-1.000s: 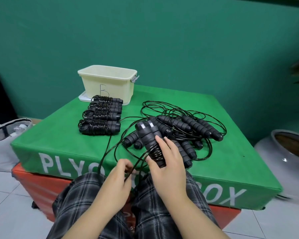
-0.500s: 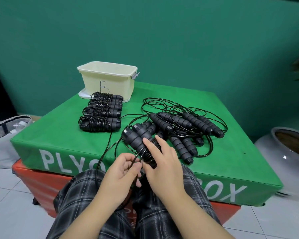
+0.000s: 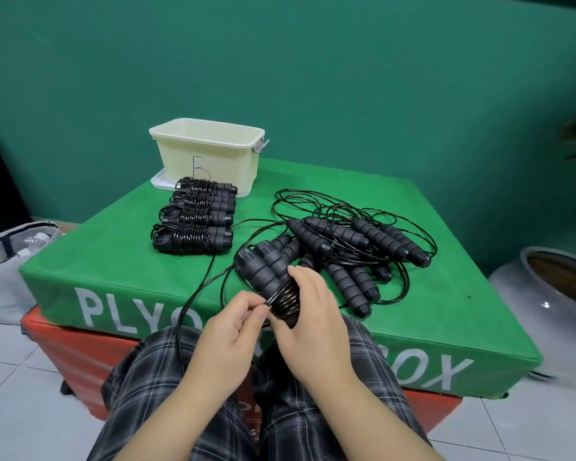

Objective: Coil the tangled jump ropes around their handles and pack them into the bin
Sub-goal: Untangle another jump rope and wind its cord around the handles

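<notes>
My right hand (image 3: 313, 324) grips a pair of black jump-rope handles (image 3: 263, 271), held together and pointing up-left over the green box's front edge. Several turns of black cord (image 3: 285, 299) are wound round their lower end. My left hand (image 3: 228, 334) pinches the loose cord just left of the coil; the slack loops down over my lap. A tangled pile of ropes and handles (image 3: 353, 247) lies on the box to the right. Several coiled ropes (image 3: 193, 217) lie in a row at left, in front of the cream bin (image 3: 210, 154).
The green plyo box (image 3: 113, 261) sits on a red one (image 3: 77, 354). A grey bag (image 3: 10, 254) is on the floor at left, a round grey pot (image 3: 546, 294) at right. My plaid-trousered legs (image 3: 153, 387) press against the box front.
The handles in my right hand have tilted further left and lower. My left hand has brought the cord up to the coil, adding a turn.
</notes>
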